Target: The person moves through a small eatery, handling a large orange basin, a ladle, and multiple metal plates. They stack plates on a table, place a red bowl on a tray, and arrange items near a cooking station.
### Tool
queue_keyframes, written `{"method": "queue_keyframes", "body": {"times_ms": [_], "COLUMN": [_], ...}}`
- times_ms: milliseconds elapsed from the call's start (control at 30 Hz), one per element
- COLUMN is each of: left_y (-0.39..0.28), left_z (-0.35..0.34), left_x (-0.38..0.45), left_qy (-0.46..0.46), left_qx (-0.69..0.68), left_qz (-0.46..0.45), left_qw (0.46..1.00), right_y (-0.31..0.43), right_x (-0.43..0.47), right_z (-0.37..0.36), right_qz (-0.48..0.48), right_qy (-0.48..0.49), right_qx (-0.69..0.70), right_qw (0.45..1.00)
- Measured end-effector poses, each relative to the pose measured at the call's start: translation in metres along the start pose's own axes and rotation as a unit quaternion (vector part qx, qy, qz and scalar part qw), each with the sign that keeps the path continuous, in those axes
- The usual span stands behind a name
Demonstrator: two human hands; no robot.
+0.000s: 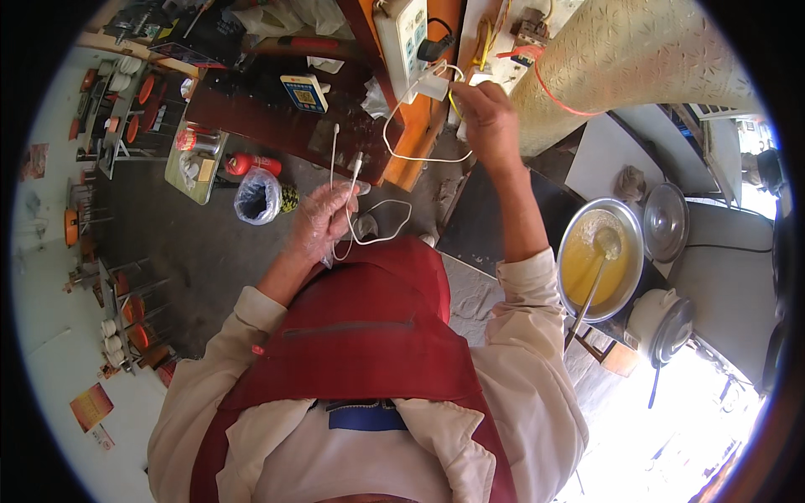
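My left hand (324, 217), in a clear plastic glove, grips a thin white charging cable (397, 202). Two of its ends poke up above the fingers, and a slack loop hangs beside the hand. My right hand (490, 119) is bare, with curled fingers beside a white charger plug (434, 83) at the power strip (405, 47). From the plug, a white cord (385, 135) curves down and back into my right hand, which is closed on it; the exact grip is hidden. A black plug (437, 47) sits in the same strip.
On my right, a steel basin (635, 251) holds yellow batter and a ladle (594, 283), near a glass lid (666, 220) and a rice cooker (660, 324). A lined bin (258, 198) and red fire extinguisher (253, 165) stand left. A payment code stand (305, 93) rests on the dark counter (251, 110).
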State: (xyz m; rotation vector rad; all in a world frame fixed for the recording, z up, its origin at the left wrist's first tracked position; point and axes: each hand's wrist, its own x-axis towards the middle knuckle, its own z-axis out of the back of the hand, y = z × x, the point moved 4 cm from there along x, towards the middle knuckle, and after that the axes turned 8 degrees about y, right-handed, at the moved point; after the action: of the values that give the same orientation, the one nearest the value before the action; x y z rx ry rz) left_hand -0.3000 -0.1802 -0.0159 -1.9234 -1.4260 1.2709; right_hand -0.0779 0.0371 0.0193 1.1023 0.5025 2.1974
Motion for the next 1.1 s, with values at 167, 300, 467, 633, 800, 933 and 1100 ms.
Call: {"method": "queue_keyframes", "body": {"times_ms": [167, 300, 467, 633, 800, 933, 1100], "left_y": [0.001, -0.002, -0.003, 0.006, 0.004, 0.006, 0.006], "left_z": [0.005, 0.006, 0.001, 0.011, 0.005, 0.012, 0.012], "left_x": [0.003, 0.004, 0.009, -0.008, -0.01, -0.017, -0.019], "left_qy": [-0.04, -0.064, -0.066, -0.094, -0.1, -0.121, -0.123], "left_qx": [0.0, 0.029, 0.084, 0.11, 0.098, 0.071, 0.086], "left_qz": [-0.033, -0.056, -0.043, -0.058, -0.066, -0.07, -0.079], "left_qw": [0.999, 0.996, 0.993, 0.988, 0.988, 0.988, 0.986], "right_y": [-0.033, -0.09, -0.161, -0.031, 0.041, 0.059, 0.064], "right_x": [-0.058, -0.145, -0.251, -0.124, -0.041, -0.029, -0.009], "right_z": [0.01, -0.055, -0.139, -0.112, -0.113, -0.112, -0.096], "right_qz": [-0.153, -0.448, -0.506, -0.312, -0.256, -0.242, -0.331], "right_qy": [-0.03, -0.119, -0.042, -0.012, -0.01, -0.099, -0.051], "right_qx": [0.004, 0.238, 0.065, 0.078, 0.218, 0.26, 0.454], "right_qw": [0.988, 0.853, 0.859, 0.947, 0.942, 0.93, 0.826]}}
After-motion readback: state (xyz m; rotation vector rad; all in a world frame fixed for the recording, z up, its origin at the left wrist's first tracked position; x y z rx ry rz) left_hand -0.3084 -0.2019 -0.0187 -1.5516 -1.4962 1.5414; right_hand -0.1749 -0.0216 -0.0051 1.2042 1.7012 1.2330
